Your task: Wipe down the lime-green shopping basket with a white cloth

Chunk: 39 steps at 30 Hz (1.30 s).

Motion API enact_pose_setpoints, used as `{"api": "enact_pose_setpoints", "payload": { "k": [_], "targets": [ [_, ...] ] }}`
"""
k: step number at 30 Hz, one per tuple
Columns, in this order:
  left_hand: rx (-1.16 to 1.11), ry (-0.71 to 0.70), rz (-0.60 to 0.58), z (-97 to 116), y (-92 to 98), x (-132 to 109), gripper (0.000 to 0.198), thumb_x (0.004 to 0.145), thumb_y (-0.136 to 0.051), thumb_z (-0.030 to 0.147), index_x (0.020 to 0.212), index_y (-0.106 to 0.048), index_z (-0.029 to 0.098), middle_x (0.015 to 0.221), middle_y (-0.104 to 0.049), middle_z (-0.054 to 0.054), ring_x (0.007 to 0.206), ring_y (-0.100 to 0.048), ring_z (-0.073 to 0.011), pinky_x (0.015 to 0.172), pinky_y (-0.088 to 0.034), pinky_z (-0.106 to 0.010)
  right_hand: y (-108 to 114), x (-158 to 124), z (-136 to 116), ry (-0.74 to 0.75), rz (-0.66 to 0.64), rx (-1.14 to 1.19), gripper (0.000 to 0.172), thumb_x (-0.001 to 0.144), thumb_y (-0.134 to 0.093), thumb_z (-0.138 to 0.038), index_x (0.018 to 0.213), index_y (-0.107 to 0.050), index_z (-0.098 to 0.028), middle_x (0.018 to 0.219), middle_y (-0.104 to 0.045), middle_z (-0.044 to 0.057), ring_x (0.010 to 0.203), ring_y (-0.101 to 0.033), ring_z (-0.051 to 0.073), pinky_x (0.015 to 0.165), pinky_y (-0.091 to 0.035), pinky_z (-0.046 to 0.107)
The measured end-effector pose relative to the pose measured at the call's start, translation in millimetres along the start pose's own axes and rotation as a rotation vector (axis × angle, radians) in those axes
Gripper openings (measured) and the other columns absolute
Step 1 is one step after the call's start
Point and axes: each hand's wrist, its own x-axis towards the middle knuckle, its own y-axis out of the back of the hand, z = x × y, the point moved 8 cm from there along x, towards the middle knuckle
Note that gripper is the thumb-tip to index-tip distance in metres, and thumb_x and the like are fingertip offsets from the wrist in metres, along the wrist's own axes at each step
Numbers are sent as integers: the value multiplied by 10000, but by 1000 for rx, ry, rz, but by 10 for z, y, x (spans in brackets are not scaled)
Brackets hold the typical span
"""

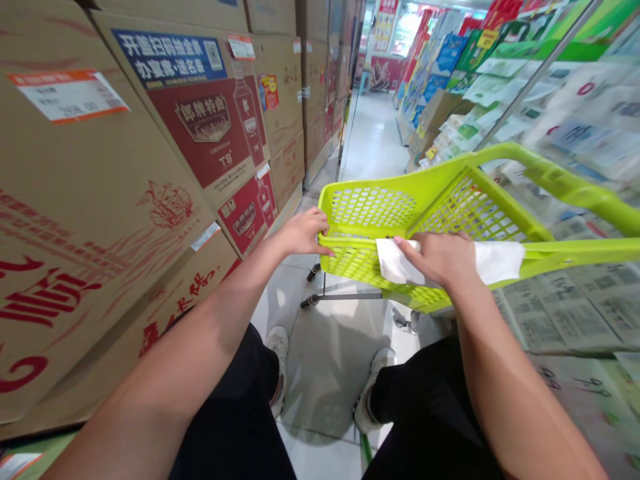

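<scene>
A bright green plastic shopping cart stands sideways across the aisle in front of me. My left hand is closed over the corner of its rim at the left end, thumb outside. Draped over the near rim is a white cloth, folded down on both sides of my right hand. The fingers of that hand wrap over the rim with the cloth under them, and the thumb points left along it. Between the slatted walls, the part of the basket I can see holds nothing.
Stacked cardboard cartons wall the left side, with price tags on them. Packs of tissue paper fill the right side. The tiled aisle floor runs ahead to a blue stool. Cart wheels stand near my shoes.
</scene>
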Motion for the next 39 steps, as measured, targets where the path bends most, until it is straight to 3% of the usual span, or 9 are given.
{"api": "enact_pose_setpoints", "payload": {
  "k": [4, 8, 14, 18, 23, 27, 30, 34, 39],
  "targets": [
    [51, 23, -17, 121, -23, 2, 451, 876, -757, 643, 935, -672, 204, 1159, -667, -103, 1256, -546, -322, 862, -457, -391, -14, 69, -248, -8, -13, 34, 897, 1022, -231, -819, 1010, -838, -158, 980, -814, 234, 995, -773, 401, 903, -496, 500],
    [44, 37, -14, 203, -74, 26, 375, 912, -723, 580, 986, -678, 214, 1187, -674, -104, 1262, -540, -322, 893, -474, -407, -24, 189, -775, 53, -81, 141, 940, 988, -239, -873, 1046, -836, -149, 1049, -810, 252, 1032, -768, 424, 868, -522, 497],
    [62, 31, -2, 208, -136, 49, 255, 987, -617, 488, 954, -681, 243, 1119, -677, -108, 1236, -549, -318, 882, -488, -412, 25, 259, -1370, 193, -77, 224, 818, 1028, -303, -808, 1113, -819, -179, 1088, -819, 217, 1023, -769, 355, 887, -520, 447],
    [64, 32, -4, 107, -80, 20, 297, 924, -706, 525, 895, -676, 231, 1071, -675, -94, 1205, -552, -310, 853, -477, -398, 7, 287, -1191, 169, -18, 210, 857, 996, -302, -866, 1068, -824, -190, 1021, -824, 201, 983, -762, 344, 925, -498, 467],
    [-4, 49, 12, -57, -21, -15, 431, 791, -844, 601, 867, -684, 209, 1005, -668, -87, 1177, -538, -312, 927, -475, -408, -66, 314, -433, -4, 97, 136, 871, 1042, -257, -776, 973, -854, -146, 978, -805, 226, 1054, -730, 396, 1016, -442, 547],
    [-72, 29, 48, -96, -46, -6, 451, 767, -875, 599, 823, -661, 206, 953, -633, -74, 1136, -524, -298, 1020, -462, -426, -106, 292, 185, -70, 246, 107, 754, 1065, -310, -640, 1055, -857, -122, 1120, -784, 230, 1174, -659, 417, 1086, -390, 566],
    [-116, 30, 47, -58, -95, 26, 444, 770, -879, 582, 821, -650, 206, 952, -612, -69, 1144, -502, -301, 1061, -447, -440, -171, 288, 459, -105, 300, 108, 738, 1064, -328, -619, 1106, -840, -90, 1161, -759, 248, 1202, -617, 430, 1116, -360, 577],
    [-137, 31, 43, 31, -138, 92, 439, 785, -864, 568, 799, -627, 199, 930, -585, -64, 1105, -506, -298, 1085, -428, -461, -204, 289, 375, -89, 351, 104, 699, 1076, -321, -602, 1116, -817, -111, 1148, -754, 223, 1185, -585, 434, 1107, -347, 604],
    [-140, 26, 73, 60, -162, 136, 396, 786, -865, 504, 773, -603, 207, 878, -556, -37, 1012, -524, -275, 1100, -409, -486, -179, 157, -421, 136, 370, 184, 681, 1076, -337, -659, 1155, -759, -130, 1139, -720, 200, 1099, -548, 390, 1048, -375, 554]
  ]
}}
